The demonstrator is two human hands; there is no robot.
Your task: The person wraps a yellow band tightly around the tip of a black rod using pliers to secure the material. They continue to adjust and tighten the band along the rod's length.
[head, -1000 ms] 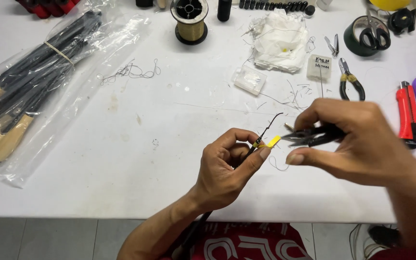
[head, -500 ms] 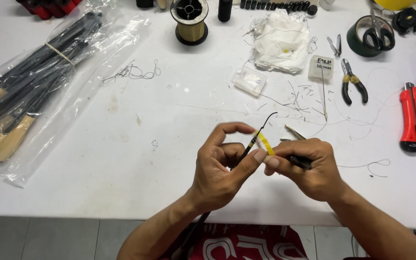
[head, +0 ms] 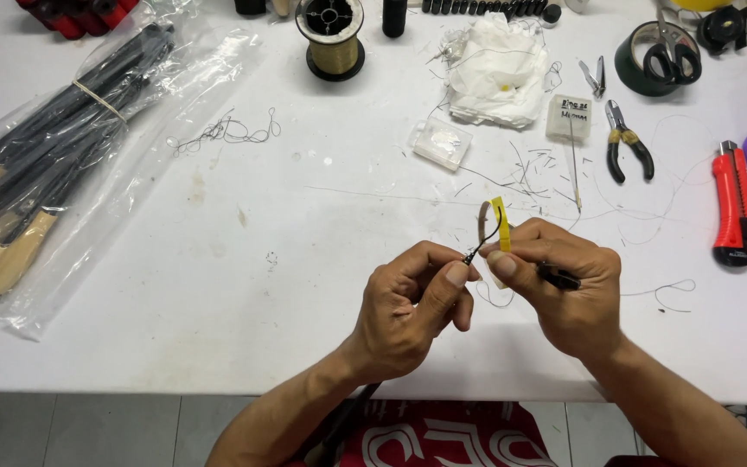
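My left hand [head: 408, 307] pinches the lower end of a thin black curved wire piece [head: 484, 233] between thumb and forefinger. My right hand [head: 564, 290] pinches a small yellow strip [head: 501, 223] that stands up beside the wire's curled top, and a dark tool [head: 558, 277] lies tucked in its fingers. Both hands meet above the white table [head: 218, 285], near its front edge. What joins the yellow strip to the wire is too small to tell.
A plastic bag of black rods with wooden handles [head: 45, 173] lies at left. Behind are a spool of gold thread [head: 330, 35], a white cloth [head: 494, 73], small pliers [head: 626, 143], a tape roll with scissors [head: 659, 56], a red utility knife [head: 732, 203] and loose thread scraps [head: 226, 131].
My right hand has drawn in close to the left hand. The yellow strip has gone from lying sideways between the hands to standing upright, and the wire's tip now curls beside it.
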